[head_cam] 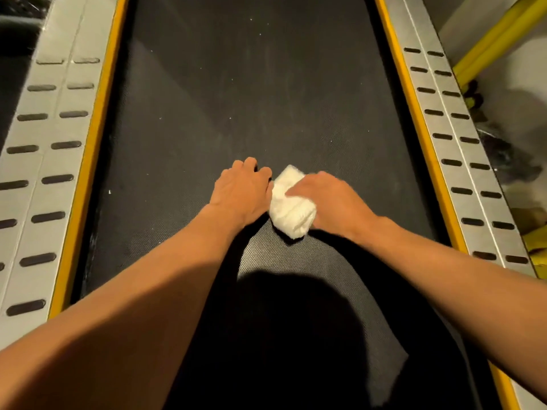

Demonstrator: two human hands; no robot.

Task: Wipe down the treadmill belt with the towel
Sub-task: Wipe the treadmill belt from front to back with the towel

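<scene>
The person leans over the black treadmill belt with both bare arms stretched out in front. The white towel is bunched into a lump and sits on the belt, a bit nearer the right side than the left. The right hand lies on top of the towel, palm down. Its thumb is across the cloth and its fingers bend round it, so it holds the towel tight against the belt. The left hand is on the belt just beside the towel and touches its left edge. Its fingers bend down at the knuckles and the tips are hidden, so it is not clear if it holds any of the cloth. A big dark shadow falls on the belt close to the person. Far ahead of the hands the belt runs on, with little white specks on it. A yellow strip runs down each side of the belt. Outside those are silver side rails with short dark slots. A yellow bar slants past the right rail.
</scene>
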